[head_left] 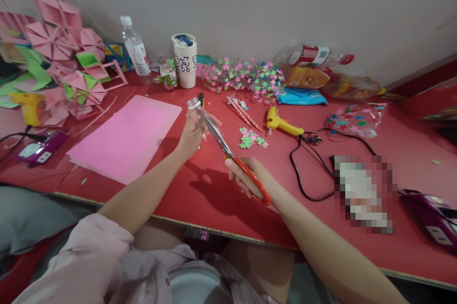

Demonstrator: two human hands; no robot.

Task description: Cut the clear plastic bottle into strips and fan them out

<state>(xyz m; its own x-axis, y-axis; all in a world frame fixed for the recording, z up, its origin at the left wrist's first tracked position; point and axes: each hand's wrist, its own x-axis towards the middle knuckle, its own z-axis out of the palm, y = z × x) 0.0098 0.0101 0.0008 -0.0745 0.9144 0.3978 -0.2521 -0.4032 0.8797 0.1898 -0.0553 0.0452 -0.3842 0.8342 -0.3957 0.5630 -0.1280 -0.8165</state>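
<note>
My left hand (194, 128) is wrapped round a clear plastic bottle (194, 104), its neck tilted up and to the left; the hand hides part of its body. In my right hand (246, 175) is a pair of scissors (252, 178) with orange-red handles. The long metal blades point up and left, and their tips reach the bottle just below its neck. Whether the blades are cutting into the plastic I cannot tell. Just beyond my right hand lies a small pile of green and pink paper stars (250, 138).
Pink paper sheets (124, 137) lie at left, beside folded paper models (74, 52). A white tumbler (185, 63) and a water bottle (137, 54) stand by the wall. A yellow glue gun (283, 124) trails a black cord. Power strips (41, 147) sit at both sides.
</note>
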